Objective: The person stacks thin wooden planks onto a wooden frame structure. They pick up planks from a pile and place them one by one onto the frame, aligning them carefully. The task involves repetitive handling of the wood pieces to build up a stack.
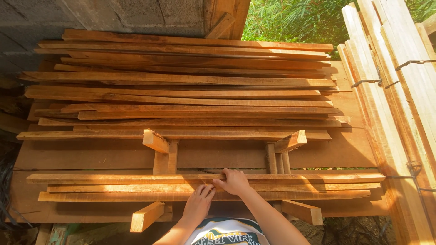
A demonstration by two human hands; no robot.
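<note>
Both hands are down on the near slats now. The right hand (235, 181) lies palm-down across the top slat (136, 178), fingers curled over its far edge, gripping it. The left hand (199, 203) rests loosely open on the lower slat (113, 196), just beside the right. These slats lie across two wooden supports (161, 159), with the big stack (181, 90) behind, well apart. Looks like a slat is being sorted or lifted off; next move wants a firm two-handed hold and a level lift, I'd say.
</note>
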